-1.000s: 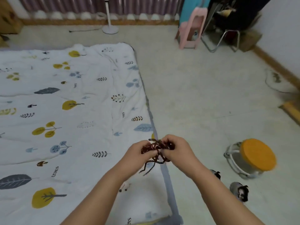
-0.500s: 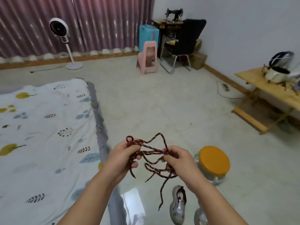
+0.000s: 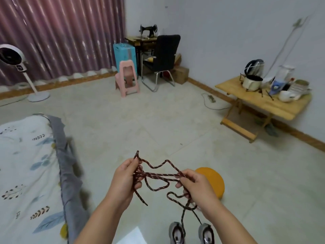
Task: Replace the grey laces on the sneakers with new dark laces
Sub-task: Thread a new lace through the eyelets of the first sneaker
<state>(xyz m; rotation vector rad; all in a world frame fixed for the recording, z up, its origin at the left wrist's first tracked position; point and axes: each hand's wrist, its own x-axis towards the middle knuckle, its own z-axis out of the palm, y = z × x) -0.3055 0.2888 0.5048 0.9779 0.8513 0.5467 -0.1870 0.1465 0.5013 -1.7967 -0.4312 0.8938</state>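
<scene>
A tangle of dark laces (image 3: 156, 175) is pinched between the left hand (image 3: 124, 180) and the right hand (image 3: 197, 187), stretched above two sneakers (image 3: 176, 233) on the floor (image 3: 158, 120).

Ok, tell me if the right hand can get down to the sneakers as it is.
Probably not yet: the right hand and left hand both grip the tangled dark laces. The sneakers lie just below with nothing between, so freeing its fingers is all it needs.
</scene>
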